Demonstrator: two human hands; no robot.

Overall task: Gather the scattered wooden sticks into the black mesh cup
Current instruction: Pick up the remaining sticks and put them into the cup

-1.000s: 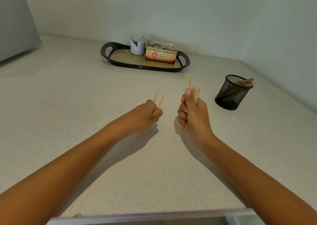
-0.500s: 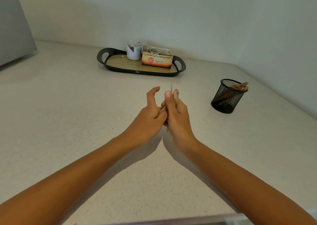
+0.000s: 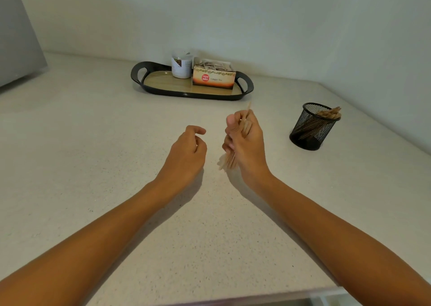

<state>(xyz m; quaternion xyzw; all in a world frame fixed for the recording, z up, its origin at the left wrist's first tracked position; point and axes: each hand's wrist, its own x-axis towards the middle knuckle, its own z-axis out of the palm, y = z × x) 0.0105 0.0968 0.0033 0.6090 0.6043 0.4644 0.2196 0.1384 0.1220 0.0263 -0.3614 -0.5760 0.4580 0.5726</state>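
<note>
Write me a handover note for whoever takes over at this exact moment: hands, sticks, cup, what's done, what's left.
The left hand is empty, fingers loosely curled, over the counter.
The right hand grips a bundle of sticks.
The cup stands to the right, apart from both hands, with other sticks leaning inside.
Done: bundle gathered in the right hand.
Left: carry the bundle to the cup and drop it in.
</note>
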